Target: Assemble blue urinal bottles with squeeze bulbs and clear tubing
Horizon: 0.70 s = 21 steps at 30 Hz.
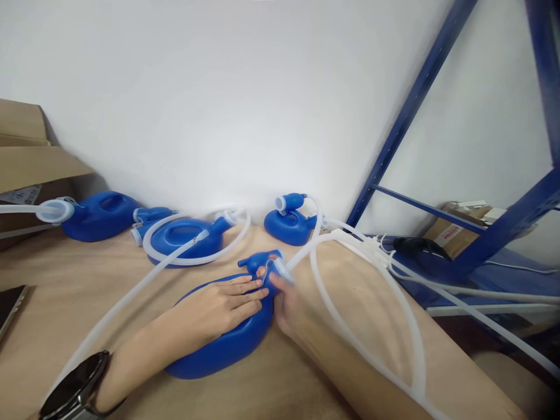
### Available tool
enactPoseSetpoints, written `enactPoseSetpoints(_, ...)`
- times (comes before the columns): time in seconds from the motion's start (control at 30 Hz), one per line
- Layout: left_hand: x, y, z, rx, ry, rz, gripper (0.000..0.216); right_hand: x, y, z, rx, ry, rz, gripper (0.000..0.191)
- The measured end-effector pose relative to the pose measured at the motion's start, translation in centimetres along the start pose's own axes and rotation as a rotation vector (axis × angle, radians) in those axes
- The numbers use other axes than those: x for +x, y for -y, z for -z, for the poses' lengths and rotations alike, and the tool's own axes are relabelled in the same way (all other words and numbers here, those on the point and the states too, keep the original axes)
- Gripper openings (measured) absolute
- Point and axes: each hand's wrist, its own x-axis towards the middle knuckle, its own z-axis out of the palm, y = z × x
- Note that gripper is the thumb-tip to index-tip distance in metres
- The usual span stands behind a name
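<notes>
A blue plastic urinal bottle lies on its side on the table in front of me. My left hand reaches over its top from the left and holds it, fingertips pressed close to the neck; the thumb is hidden. From the right, my right hand grips the neck just below a pale translucent cap. A translucent hose runs from this cap up to the right. Behind my fingers, a small blue funnel-shaped piece sits beside the neck.
More blue urinal bottles stand along the wall: one at left, one with a coiled hose, one at back right. Long hoses loop over the table's right side. An opened cardboard box and a dark device are at left; blue shelving rises right.
</notes>
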Motion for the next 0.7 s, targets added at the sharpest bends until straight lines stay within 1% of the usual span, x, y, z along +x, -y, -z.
enactPoseSetpoints(0.13,0.1,-0.2,-0.2,0.051,-0.008,-0.008,0.028,-0.1,-0.1,0.1,0.001,-0.003,0.009,0.048)
enactPoseSetpoints(0.27,0.1,-0.4,-0.9,0.113,-0.055,-0.029,0.024,0.0,-0.4,0.3,0.006,-0.023,0.008,0.047)
enactPoseSetpoints(0.33,0.0,-0.4,-1.2,0.130,-0.056,-0.022,0.025,0.0,-0.6,0.3,0.000,-0.026,0.013,0.045)
enactPoseSetpoints(0.5,0.4,-0.5,-0.6,0.115,-0.032,-0.003,0.032,0.0,-0.6,0.3,-0.006,-0.026,0.001,0.044)
enactPoseSetpoints(0.7,0.8,-0.6,-0.1,0.061,-0.009,0.018,0.026,-0.1,-0.2,0.1,-0.031,-0.010,-0.028,0.036)
